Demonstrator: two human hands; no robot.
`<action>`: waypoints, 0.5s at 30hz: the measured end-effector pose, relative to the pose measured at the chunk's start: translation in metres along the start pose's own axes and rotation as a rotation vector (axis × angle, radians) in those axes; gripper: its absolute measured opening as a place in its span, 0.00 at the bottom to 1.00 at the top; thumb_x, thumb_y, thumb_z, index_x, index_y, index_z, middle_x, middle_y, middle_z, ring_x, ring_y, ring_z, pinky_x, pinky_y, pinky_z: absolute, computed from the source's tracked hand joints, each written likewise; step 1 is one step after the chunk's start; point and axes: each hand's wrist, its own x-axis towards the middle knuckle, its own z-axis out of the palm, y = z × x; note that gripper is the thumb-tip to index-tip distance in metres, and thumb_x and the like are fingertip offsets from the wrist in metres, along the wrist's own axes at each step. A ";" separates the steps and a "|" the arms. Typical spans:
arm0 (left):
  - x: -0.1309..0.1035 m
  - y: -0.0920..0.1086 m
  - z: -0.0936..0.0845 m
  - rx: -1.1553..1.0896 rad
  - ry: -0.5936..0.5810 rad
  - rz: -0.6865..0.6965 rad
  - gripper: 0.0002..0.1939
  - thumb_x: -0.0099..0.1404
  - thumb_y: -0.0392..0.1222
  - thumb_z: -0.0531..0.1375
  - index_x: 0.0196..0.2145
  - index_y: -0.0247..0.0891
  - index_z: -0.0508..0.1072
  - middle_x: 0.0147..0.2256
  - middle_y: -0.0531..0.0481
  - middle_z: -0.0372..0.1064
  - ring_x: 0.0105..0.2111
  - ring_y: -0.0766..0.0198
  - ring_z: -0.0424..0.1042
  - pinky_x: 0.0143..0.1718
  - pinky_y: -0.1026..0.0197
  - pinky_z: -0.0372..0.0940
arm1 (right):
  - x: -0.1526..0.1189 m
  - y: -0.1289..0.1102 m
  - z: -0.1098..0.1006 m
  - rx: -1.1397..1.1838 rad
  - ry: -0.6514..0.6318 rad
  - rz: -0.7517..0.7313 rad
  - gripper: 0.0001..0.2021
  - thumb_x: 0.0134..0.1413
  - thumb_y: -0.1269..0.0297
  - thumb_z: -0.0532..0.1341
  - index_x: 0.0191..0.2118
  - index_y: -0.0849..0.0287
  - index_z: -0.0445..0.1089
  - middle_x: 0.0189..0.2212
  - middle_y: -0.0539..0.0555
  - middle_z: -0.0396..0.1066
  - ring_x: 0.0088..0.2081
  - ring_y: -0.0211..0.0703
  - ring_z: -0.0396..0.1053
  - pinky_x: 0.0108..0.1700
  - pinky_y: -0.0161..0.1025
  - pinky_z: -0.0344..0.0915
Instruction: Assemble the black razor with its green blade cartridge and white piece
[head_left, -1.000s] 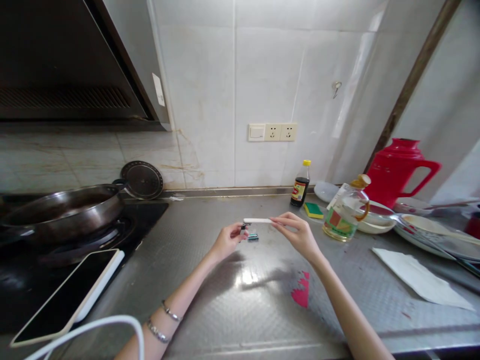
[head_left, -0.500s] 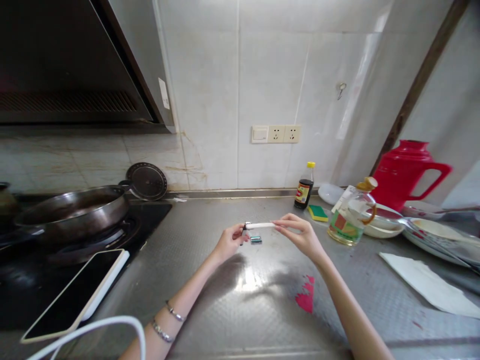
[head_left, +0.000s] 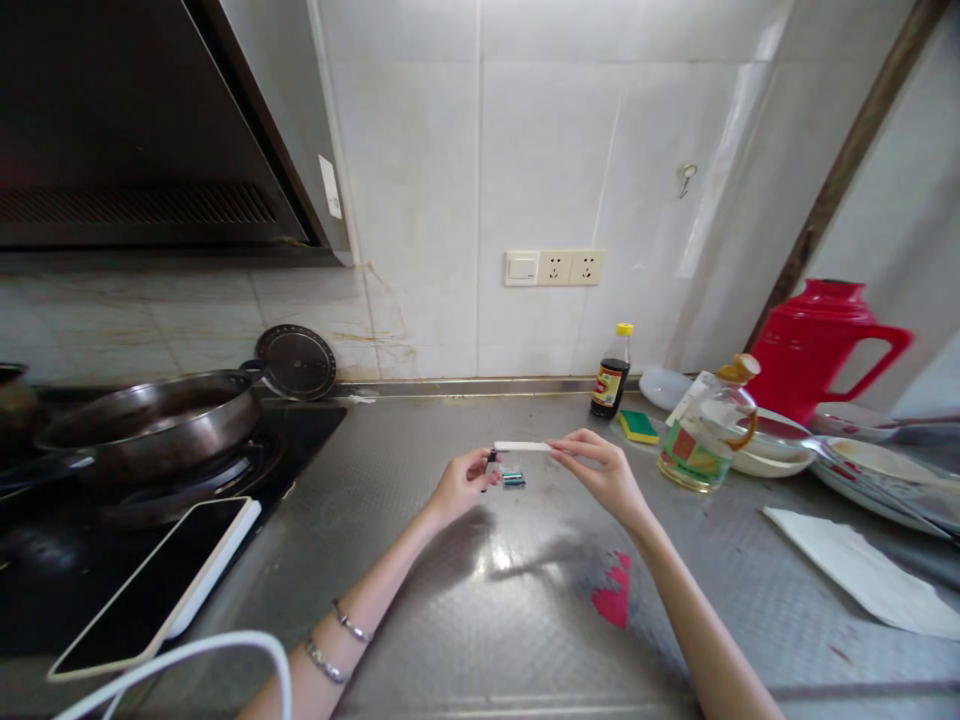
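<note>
A slim white stick-shaped thing (head_left: 523,446) is held nearly level above the metal counter; its exact kind does not show. My right hand (head_left: 600,465) pinches its right end between thumb and fingertips. At the other end, my left hand (head_left: 461,482) is closed around a small black piece (head_left: 492,457), partly covered by the fingers. Whether the black piece is joined to the white stick, I cannot tell. Just below, two small green cylinders (head_left: 514,480) that look like batteries lie side by side on the counter.
To the left, a phone (head_left: 157,590) with a white cable (head_left: 225,640) lies near the stove with a steel pan (head_left: 150,420). On the right are a soy sauce bottle (head_left: 611,375), a sponge (head_left: 639,427), an oil jug (head_left: 701,440), a red thermos (head_left: 810,350), dishes and a paper (head_left: 862,570).
The white stick's left end has risen slightly, and the black piece shows more below it. Both hands keep their grip almost in place. The view has shifted a little.
</note>
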 end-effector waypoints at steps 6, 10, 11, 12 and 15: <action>0.000 0.000 -0.001 0.025 0.010 -0.002 0.13 0.54 0.40 0.61 0.38 0.34 0.69 0.27 0.50 0.70 0.28 0.66 0.68 0.30 0.65 0.60 | -0.001 0.007 0.000 0.045 0.000 0.013 0.12 0.51 0.57 0.60 0.39 0.55 0.75 0.30 0.54 0.70 0.33 0.42 0.68 0.36 0.37 0.63; 0.000 0.000 -0.002 0.033 0.003 -0.004 0.13 0.54 0.39 0.60 0.39 0.34 0.69 0.28 0.50 0.70 0.28 0.66 0.68 0.31 0.65 0.60 | -0.001 0.010 0.001 0.042 0.004 0.020 0.12 0.51 0.57 0.60 0.39 0.55 0.75 0.30 0.54 0.70 0.33 0.42 0.68 0.36 0.37 0.64; 0.000 0.000 -0.001 0.036 0.006 -0.002 0.13 0.54 0.39 0.61 0.39 0.34 0.70 0.28 0.49 0.70 0.28 0.66 0.68 0.31 0.65 0.60 | -0.002 0.010 0.002 0.047 -0.011 0.020 0.12 0.51 0.57 0.60 0.39 0.55 0.75 0.30 0.54 0.70 0.33 0.42 0.68 0.36 0.37 0.64; 0.000 0.001 -0.001 0.036 0.009 -0.001 0.13 0.54 0.39 0.61 0.39 0.34 0.70 0.27 0.50 0.70 0.28 0.66 0.68 0.31 0.65 0.60 | -0.002 0.009 0.002 0.054 -0.021 0.019 0.12 0.51 0.57 0.60 0.39 0.55 0.75 0.30 0.54 0.70 0.34 0.42 0.68 0.37 0.37 0.64; 0.000 0.002 -0.001 0.031 0.009 -0.008 0.13 0.54 0.39 0.60 0.39 0.34 0.70 0.27 0.50 0.70 0.27 0.67 0.68 0.30 0.66 0.60 | -0.002 0.008 0.003 0.061 -0.003 0.027 0.12 0.51 0.57 0.60 0.39 0.55 0.75 0.30 0.54 0.70 0.33 0.42 0.68 0.36 0.37 0.63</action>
